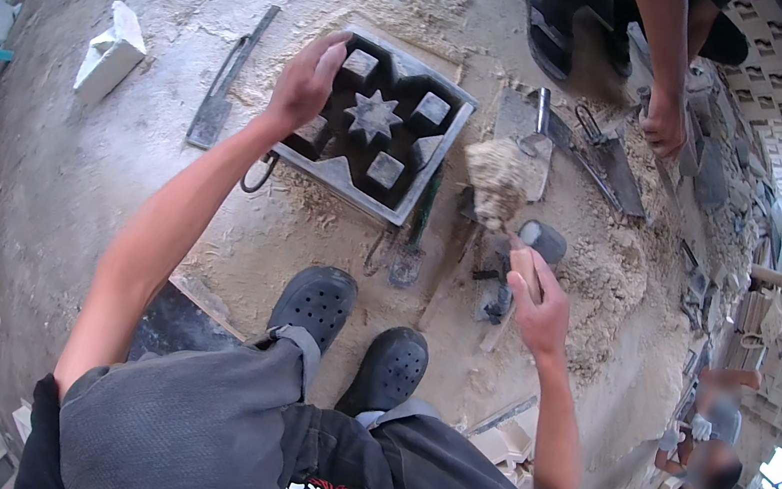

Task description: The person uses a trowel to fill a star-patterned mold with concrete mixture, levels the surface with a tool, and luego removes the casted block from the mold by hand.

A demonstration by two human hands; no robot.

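Note:
A square metal mould (360,179) with a star and several blocks standing inside it lies on the floor ahead of me. My left hand (308,82) rests at its left rim, fingers stretched out along the edge and gripping nothing. To the right of the mould, my right hand (539,307) is closed around the wooden handle of a trowel (525,269). A heap of damp, sandy mix (497,174) covers the trowel's blade, slightly blurred, so the blade itself is mostly hidden.
Loose sandy mix (599,276) is piled at the right. Nearby lie a dark cylinder (545,239), another trowel (614,172) and a metal plate with a handle (527,128). A co-worker's hand (666,129) reaches in at top right. A white block (113,53) and a flat bar (231,79) lie left.

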